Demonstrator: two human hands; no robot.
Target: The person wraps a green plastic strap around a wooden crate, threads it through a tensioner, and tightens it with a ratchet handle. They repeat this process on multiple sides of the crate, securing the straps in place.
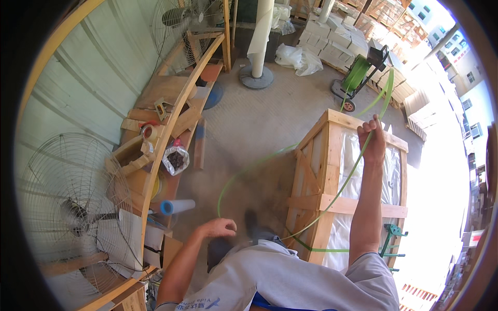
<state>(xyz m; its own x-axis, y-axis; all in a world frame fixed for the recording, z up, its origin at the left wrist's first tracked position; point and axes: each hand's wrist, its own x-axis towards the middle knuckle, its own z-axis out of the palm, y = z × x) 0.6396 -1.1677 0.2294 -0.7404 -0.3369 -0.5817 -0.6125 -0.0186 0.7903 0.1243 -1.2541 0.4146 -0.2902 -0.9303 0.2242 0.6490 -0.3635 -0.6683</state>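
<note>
My right hand [374, 139] reaches out over the top of a wooden crate [316, 171] and grips a green plastic strap [347, 181]. The strap runs from a green strap dispenser cart [358, 78] at the back, through my right hand, down across the crate and loops along the floor to my left hand [218, 227]. My left hand is low by my knee, fingers curled at the end of the strap loop; the grip itself is blurred. The crate holds something wrapped in white plastic.
A wooden bench [171, 119] with tape rolls, scraps and a bag runs along the left wall. Two large wire fans [67, 207] stand left. A white pillar [259, 46] and stacked white blocks are at the back. A green tool [394, 238] leans by the crate.
</note>
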